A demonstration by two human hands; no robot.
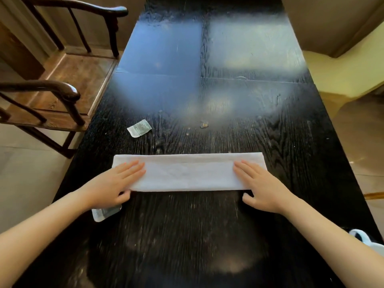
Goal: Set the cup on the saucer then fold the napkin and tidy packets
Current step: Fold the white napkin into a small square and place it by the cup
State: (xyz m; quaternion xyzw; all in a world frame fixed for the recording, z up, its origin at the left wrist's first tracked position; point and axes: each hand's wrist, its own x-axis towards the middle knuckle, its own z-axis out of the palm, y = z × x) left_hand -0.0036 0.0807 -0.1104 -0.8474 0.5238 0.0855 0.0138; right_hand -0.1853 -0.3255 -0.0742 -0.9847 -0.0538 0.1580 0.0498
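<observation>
A white napkin lies folded into a long band across the dark table, near me. My left hand presses flat on its left end with the thumb under the near edge. My right hand rests flat on its right end, thumb also at the near edge. One small white packet lies beyond the napkin to the left. A second packet peeks out from under my left wrist. A pale blue and white object, partly hidden by my right forearm, sits at the table's right edge. No saucer is in sight.
The long black wooden table stretches away from me with window glare on its far half. A few crumbs lie past the napkin. Two dark wooden armchairs stand along the left side. The floor drops off at both sides.
</observation>
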